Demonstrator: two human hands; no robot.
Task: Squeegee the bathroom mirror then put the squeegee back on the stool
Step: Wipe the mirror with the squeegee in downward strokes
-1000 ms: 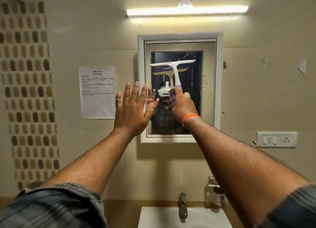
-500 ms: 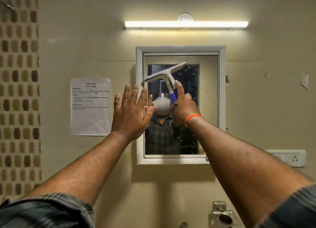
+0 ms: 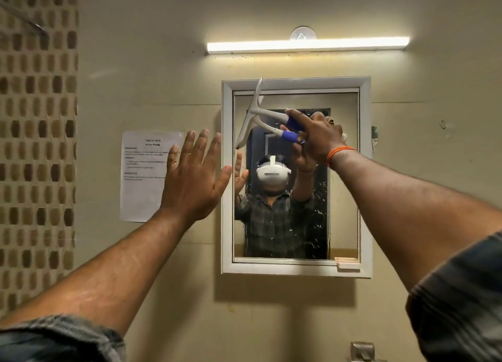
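The white-framed bathroom mirror (image 3: 345, 171) hangs on the beige wall ahead, with water drops on its lower right glass. My right hand (image 3: 317, 136) is closed around the blue grip of a white squeegee (image 3: 251, 114). The blade stands almost upright against the upper left part of the mirror, its top end over the frame. My left hand (image 3: 193, 177) is flat with fingers spread, held against the wall just left of the mirror frame. The stool is out of sight.
A printed paper sheet (image 3: 144, 177) is taped to the wall left of the mirror. A lit tube light (image 3: 307, 45) runs above it. Brown mosaic tiles (image 3: 35, 144) cover the far left wall. A metal fitting (image 3: 362, 350) shows at the bottom edge.
The squeegee blade has swung from level to nearly upright and moved to the mirror's upper left. My right hand rose and turned. The view tilted upward, so the basin dropped out of frame.
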